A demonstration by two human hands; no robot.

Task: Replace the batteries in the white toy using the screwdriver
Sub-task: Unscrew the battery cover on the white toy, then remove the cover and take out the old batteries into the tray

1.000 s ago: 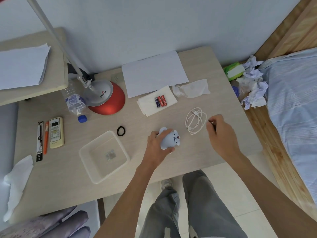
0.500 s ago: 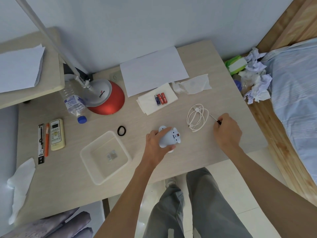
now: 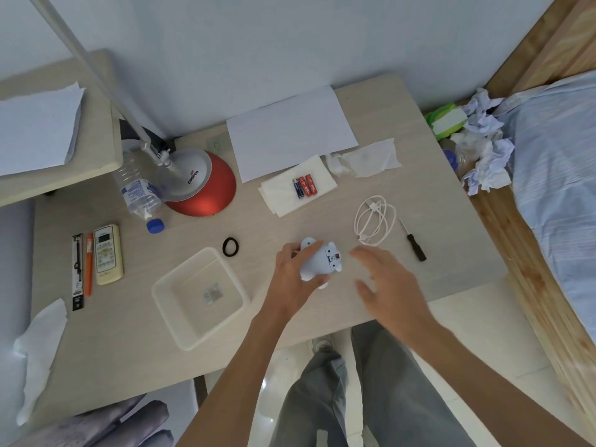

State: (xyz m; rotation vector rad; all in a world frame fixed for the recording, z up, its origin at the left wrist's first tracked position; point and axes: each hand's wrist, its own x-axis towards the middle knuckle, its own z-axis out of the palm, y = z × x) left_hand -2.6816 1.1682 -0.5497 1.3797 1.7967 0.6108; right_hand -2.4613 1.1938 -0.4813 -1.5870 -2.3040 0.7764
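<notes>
White toy (image 3: 317,261) is sitting near the front middle of the table (image 3: 451,221), my left hand (image 3: 295,269) clamping around it. My right hand (image 3: 385,282) is hovering at its 3 o'clock, fingers spread, gripping nothing. Screwdriver (image 3: 414,241) is lying at the toy's 2 o'clock.

Screwdriver (image 3: 412,240): released by the right hand (image 3: 385,285); now lies alone on the surface (image 3: 451,221), at 3 o'clock of the cable (image 3: 374,222).
Right hand: empty, fingers (image 3: 362,253) spread, blurred, moved toward 9 o'clock, now just beside the toy (image 3: 319,261).
</notes>
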